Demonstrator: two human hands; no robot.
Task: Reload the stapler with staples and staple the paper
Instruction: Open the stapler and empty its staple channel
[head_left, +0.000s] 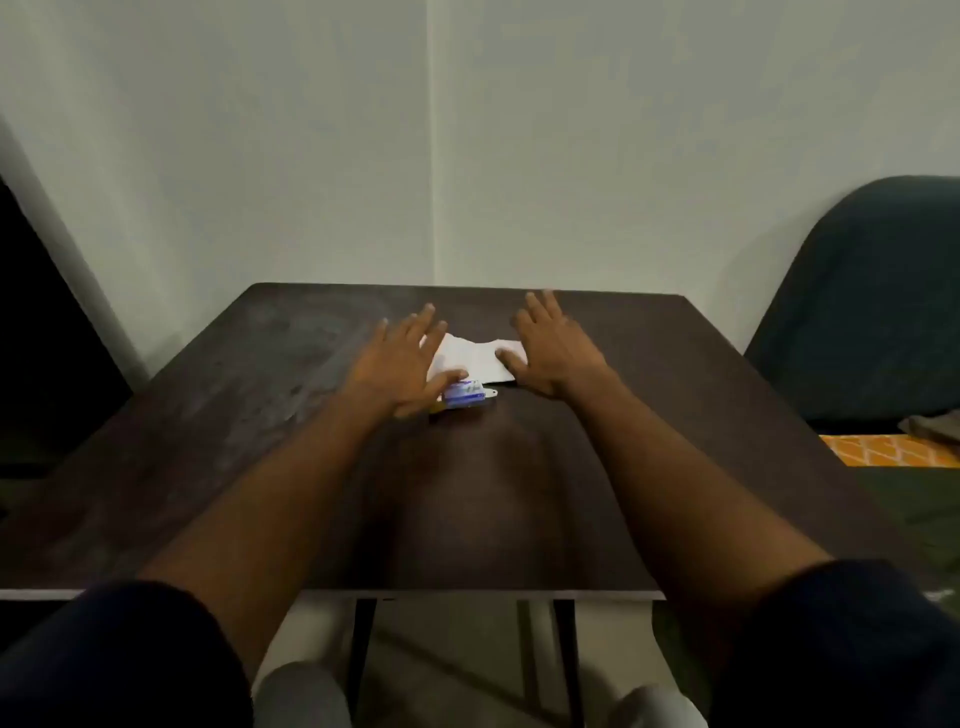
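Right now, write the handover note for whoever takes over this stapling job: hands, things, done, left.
Left hand: open, fingers spread, over the near-left edge of the paper; holds nothing.
Right hand: open, flat, at the paper's right edge.
Blue-and-white item, stapler or staple box (too blurred to tell), lies on the dark table just in front of the paper, by the left thumb.
Done: nothing visible; nothing picked up.
Left: reload the stapler, then staple the paper.
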